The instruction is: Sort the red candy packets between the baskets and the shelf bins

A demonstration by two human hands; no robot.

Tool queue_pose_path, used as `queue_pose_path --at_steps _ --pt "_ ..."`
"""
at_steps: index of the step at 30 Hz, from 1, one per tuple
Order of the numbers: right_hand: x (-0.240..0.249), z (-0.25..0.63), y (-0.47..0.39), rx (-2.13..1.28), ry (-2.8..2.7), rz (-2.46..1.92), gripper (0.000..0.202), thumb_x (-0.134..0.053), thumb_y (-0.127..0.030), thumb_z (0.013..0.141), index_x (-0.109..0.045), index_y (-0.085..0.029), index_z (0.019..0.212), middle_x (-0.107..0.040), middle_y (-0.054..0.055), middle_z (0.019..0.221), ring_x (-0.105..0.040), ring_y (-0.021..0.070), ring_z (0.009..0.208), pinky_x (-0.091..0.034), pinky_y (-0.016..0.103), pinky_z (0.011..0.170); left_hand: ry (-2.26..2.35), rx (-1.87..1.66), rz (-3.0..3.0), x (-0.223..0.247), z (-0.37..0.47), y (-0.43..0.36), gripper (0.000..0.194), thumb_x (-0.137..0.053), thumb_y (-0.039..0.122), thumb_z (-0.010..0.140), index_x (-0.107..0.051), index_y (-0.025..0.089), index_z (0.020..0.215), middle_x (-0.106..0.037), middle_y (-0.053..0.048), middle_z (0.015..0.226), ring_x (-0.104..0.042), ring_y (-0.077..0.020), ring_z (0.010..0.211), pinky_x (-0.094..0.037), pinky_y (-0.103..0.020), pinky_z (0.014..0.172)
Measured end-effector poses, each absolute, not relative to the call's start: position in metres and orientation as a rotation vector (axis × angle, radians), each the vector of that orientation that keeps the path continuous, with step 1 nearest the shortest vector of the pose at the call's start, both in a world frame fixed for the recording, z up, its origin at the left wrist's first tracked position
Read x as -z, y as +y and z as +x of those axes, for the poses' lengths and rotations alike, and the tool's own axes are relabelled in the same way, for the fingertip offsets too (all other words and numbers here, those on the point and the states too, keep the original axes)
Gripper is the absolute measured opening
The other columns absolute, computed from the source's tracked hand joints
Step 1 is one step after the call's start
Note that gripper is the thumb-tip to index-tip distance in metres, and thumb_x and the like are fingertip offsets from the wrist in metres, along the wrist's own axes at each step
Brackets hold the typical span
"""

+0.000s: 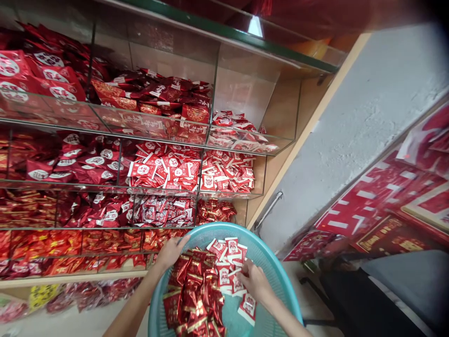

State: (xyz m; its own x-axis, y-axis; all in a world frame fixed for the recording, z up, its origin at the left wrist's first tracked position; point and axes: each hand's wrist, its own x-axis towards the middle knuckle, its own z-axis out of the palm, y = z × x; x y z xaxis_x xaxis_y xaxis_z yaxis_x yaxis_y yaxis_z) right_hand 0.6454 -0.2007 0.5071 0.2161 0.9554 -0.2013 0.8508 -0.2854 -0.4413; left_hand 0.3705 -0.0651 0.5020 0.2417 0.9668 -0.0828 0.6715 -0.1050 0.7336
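Observation:
A round teal plastic basket (277, 267) is at the bottom centre. Dark red and gold packets (196, 290) fill its left side, and red and white packets (228, 252) lie at its upper right, over the bare basket floor. My left hand (172, 252) is closed on the basket's upper left rim, its thumb over the edge. Inside the basket, my right hand (254, 280) touches the red and white packets at their right edge, with its fingers bent; whether it grips one is hidden.
Glass-fronted shelves (154, 126) hold compartments of red packets behind the basket. A grey wall (351, 126) stands to the right, with red printed goods (368, 201) beside it. A black chair (365, 299) is at the lower right. Bagged goods (87, 295) lie under the shelves.

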Motion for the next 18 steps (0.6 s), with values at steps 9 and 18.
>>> queue_pose_path --at_steps 9,18 --pt "-0.515 0.643 -0.236 -0.597 -1.979 -2.61 0.04 -0.052 -0.026 0.07 -0.054 -0.012 0.108 -0.059 0.015 0.104 -0.058 0.0278 0.093 -0.041 0.035 0.079 1.472 -0.578 1.874 -0.501 0.371 -0.064 0.053 -0.028 0.062 0.078 -0.05 0.018 0.056 -0.045 0.003 0.05 -0.044 -0.0122 0.051 -0.032 -0.021 0.054" --pt "-0.49 0.624 -0.24 -0.324 -2.15 -2.734 0.071 -0.074 -0.032 0.048 -0.054 -0.008 0.112 -0.054 0.018 0.106 -0.053 0.033 0.094 -0.044 0.044 0.075 1.506 -0.563 1.879 -0.504 0.372 -0.066 0.053 -0.029 0.06 0.078 -0.052 0.019 0.056 -0.048 0.002 0.05 -0.046 -0.0133 0.051 -0.032 -0.022 0.053"
